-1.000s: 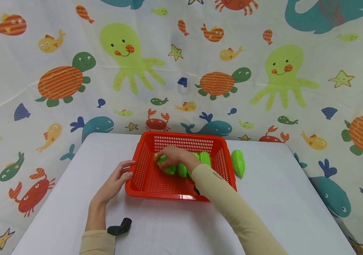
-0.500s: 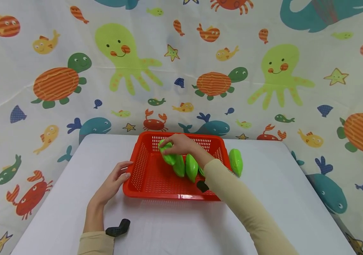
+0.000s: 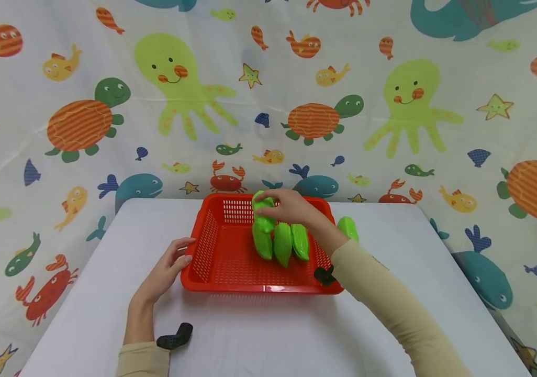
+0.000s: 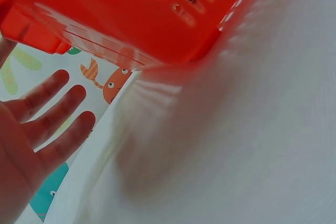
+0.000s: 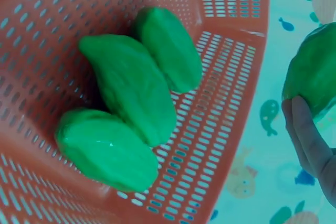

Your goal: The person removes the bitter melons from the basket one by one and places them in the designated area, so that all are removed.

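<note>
shifting up and rightward over the last second, the right hand (image 3: 289,207) is pinching a green ridged fruit (image 5: 315,69), probably star fruit, and is holding it raised by the basket's far side. that is leaving three similar fruits (image 3: 282,243) lying close together inside the red perforated basket (image 3: 223,287); another fruit (image 3: 348,229) is sitting on the table (image 3: 414,293) just outside. left hand (image 3: 169,264) is touching the left rim, fingers spread. right sleeve (image 3: 391,293) is showing tiny unreadable writing; no brands showing.
</note>
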A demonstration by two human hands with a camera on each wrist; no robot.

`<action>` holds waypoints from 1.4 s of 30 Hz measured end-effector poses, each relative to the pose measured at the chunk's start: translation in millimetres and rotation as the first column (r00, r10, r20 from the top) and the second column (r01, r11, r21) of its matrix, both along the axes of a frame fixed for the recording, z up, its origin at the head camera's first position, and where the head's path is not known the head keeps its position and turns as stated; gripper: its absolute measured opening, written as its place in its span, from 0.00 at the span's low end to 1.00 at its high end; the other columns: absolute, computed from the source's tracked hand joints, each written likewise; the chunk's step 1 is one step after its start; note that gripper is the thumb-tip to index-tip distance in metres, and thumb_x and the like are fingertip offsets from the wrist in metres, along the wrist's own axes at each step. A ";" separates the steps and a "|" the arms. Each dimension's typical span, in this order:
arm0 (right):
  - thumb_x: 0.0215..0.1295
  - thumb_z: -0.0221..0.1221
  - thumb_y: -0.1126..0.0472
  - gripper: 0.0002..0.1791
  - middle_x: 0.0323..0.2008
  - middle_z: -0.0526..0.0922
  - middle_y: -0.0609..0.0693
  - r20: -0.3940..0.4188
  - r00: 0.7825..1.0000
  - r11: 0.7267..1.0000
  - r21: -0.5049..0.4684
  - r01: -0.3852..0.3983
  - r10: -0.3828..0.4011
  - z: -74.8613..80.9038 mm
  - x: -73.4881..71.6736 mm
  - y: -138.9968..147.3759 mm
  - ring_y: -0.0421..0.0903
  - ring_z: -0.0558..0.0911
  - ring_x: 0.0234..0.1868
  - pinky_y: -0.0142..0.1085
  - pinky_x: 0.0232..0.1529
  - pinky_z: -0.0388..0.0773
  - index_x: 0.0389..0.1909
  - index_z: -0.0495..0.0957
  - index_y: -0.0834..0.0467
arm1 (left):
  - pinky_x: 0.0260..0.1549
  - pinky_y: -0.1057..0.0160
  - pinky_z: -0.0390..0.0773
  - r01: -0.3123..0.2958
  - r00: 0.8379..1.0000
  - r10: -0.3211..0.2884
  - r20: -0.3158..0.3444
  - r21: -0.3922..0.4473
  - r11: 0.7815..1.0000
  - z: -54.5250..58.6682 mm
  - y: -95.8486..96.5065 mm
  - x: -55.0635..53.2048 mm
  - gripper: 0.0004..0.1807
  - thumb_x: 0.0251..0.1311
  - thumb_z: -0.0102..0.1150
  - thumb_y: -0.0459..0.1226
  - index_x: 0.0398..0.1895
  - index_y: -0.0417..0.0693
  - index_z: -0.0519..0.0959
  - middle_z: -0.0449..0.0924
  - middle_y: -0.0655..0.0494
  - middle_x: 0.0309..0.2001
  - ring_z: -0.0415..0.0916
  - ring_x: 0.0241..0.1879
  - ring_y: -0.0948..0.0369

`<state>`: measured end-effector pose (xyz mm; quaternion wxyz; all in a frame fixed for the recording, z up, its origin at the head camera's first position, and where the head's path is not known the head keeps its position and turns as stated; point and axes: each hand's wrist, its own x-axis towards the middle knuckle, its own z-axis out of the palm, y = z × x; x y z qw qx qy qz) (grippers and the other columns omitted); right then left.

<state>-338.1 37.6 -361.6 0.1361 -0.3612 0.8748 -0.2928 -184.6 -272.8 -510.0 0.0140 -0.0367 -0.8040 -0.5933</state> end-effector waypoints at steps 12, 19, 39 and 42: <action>0.63 0.64 0.46 0.27 0.66 0.69 0.49 0.144 0.983 0.988 -0.093 0.125 -0.111 16.0 15.7 61.0 0.55 0.76 0.58 0.47 0.50 0.80 0.63 0.74 0.44 | 0.55 0.41 0.74 -0.016 1.000 0.016 0.008 -0.020 1.000 1.8 1.0 0.8 0.29 0.69 0.53 0.47 0.70 0.55 0.60 0.59 0.47 0.70 0.57 0.68 0.44; 0.65 0.62 0.45 0.30 0.69 0.66 0.51 0.238 0.940 0.924 -0.236 0.299 -0.244 1.9 16.4 132.7 0.62 0.68 0.66 0.61 0.60 0.69 0.67 0.69 0.46 | 0.56 0.39 0.72 -0.009 1.000 0.009 0.018 -0.016 1.000 2.8 1.6 1.3 0.30 0.69 0.54 0.47 0.70 0.54 0.60 0.58 0.48 0.70 0.55 0.69 0.44; 0.70 0.57 0.45 0.37 0.70 0.58 0.66 0.258 0.841 0.848 -0.120 0.517 -0.476 -63.4 -6.4 251.6 0.70 0.62 0.67 0.66 0.62 0.62 0.74 0.59 0.55 | 0.55 0.42 0.74 -0.016 1.000 0.016 0.001 -0.019 1.000 1.7 1.4 2.8 0.29 0.69 0.54 0.47 0.70 0.53 0.60 0.59 0.47 0.70 0.57 0.68 0.45; 0.69 0.57 0.45 0.37 0.70 0.57 0.66 0.266 0.836 0.848 -0.102 0.520 -0.480 -75.7 -9.7 257.3 0.70 0.61 0.67 0.65 0.62 0.62 0.73 0.60 0.55 | 0.55 0.43 0.74 -0.016 1.000 0.016 -0.001 -0.023 1.000 1.6 1.2 2.5 0.29 0.69 0.53 0.47 0.70 0.53 0.60 0.59 0.47 0.70 0.57 0.67 0.45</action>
